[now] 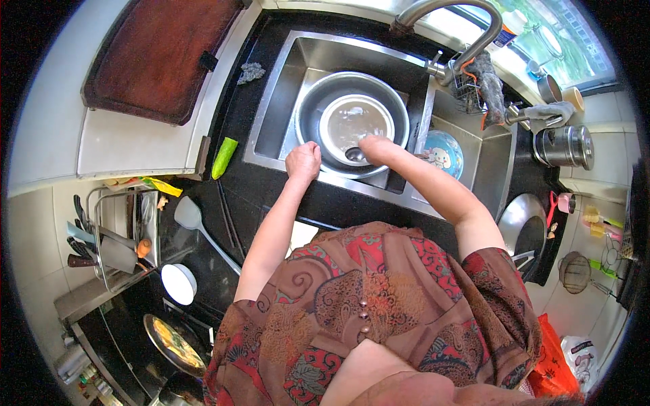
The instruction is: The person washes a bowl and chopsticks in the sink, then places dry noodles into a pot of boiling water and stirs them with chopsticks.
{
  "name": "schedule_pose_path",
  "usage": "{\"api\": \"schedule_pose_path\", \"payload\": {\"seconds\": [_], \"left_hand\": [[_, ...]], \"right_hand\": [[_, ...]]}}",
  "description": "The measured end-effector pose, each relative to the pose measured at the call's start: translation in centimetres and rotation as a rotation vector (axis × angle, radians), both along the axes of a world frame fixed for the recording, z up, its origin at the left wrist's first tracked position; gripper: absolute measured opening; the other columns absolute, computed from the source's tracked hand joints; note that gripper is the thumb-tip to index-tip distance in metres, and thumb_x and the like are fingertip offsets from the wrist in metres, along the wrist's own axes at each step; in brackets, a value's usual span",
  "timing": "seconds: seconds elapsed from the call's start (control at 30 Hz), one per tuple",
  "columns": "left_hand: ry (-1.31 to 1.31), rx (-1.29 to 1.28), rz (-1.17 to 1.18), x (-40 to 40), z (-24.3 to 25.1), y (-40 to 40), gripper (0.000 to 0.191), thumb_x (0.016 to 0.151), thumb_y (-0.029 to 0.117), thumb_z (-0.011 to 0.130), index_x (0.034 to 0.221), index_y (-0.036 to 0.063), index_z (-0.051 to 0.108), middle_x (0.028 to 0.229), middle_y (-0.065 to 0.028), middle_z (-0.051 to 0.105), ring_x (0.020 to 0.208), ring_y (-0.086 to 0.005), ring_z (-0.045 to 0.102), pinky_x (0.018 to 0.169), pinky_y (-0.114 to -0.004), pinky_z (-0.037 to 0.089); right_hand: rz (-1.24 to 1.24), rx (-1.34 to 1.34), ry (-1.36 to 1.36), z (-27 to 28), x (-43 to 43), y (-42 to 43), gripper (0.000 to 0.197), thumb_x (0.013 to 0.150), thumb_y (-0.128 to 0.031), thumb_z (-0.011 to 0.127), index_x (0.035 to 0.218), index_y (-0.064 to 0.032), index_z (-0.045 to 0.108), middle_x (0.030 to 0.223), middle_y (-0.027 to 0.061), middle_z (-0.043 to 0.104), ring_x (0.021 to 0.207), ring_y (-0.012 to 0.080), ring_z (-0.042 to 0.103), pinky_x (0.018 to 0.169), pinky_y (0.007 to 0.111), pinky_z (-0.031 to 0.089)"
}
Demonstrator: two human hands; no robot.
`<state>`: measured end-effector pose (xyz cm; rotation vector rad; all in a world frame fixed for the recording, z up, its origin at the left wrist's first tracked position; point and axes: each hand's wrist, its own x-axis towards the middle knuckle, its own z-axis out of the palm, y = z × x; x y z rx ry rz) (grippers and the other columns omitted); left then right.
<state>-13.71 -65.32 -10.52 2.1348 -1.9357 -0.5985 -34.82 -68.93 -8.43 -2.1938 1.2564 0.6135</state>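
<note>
In the left compartment of the steel sink (277,96) stands a wide metal basin (311,96). Inside it is a smaller white-rimmed bowl (325,119) of cloudy, pale brown liquid. My left hand (303,161) is closed at the near left of the basin, its fingers on the rim. Over the near right side of the bowl, my right hand (377,149) grips a metal spoon (355,154). The spoon's round head is at the liquid near the bowl's edge. Most of its handle is hidden by the hand.
A blue cartoon-printed bowl (444,152) sits in the right sink compartment, below the faucet (487,43). Left of the sink are a cut green vegetable (224,158), dark chopsticks (228,215), a grey spatula (188,213), a white bowl (178,284) and a pan of food (175,342).
</note>
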Motion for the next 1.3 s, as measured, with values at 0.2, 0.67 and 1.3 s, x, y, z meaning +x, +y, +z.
{"api": "schedule_pose_path", "payload": {"seconds": [0.2, 0.67, 1.3], "left_hand": [[-0.045, -0.022, 0.004, -0.3, 0.5, 0.2, 0.022, 0.084, 0.029, 0.052, 0.086, 0.0123, 0.067, 0.08, -0.0145, 0.065, 0.077, -0.0342, 0.062, 0.07, -0.044, 0.049], [-0.081, 0.099, -0.046, -0.8, 1.7, -0.4, 0.022, 0.084, 0.029, 0.053, 0.086, 0.0121, 0.066, 0.08, -0.0137, 0.065, 0.077, -0.0325, 0.063, 0.069, -0.043, 0.05], [-0.025, 0.049, -0.054, -0.9, 2.0, -0.3, 0.023, 0.085, 0.028, 0.052, 0.084, 0.0097, 0.066, 0.082, -0.0122, 0.066, 0.077, -0.0309, 0.063, 0.07, -0.042, 0.05]], "right_hand": [[-0.266, 0.012, -0.124, -3.2, 4.4, -1.5, 0.022, 0.077, -0.009, 0.054, 0.093, -0.0022, 0.068, 0.101, 0.0203, 0.063, 0.095, 0.0326, 0.062, 0.081, 0.041, 0.05], [-0.678, -0.187, -0.288, -5.8, 7.7, -4.3, 0.021, 0.081, -0.013, 0.054, 0.091, -0.0003, 0.067, 0.093, 0.0246, 0.063, 0.091, 0.0363, 0.063, 0.078, 0.044, 0.051], [-0.726, 0.2, -0.131, -4.9, 7.4, -9.3, 0.024, 0.06, -0.005, 0.069, 0.085, -0.0029, 0.07, 0.093, 0.0193, 0.065, 0.089, 0.0291, 0.065, 0.076, 0.036, 0.051]]}}
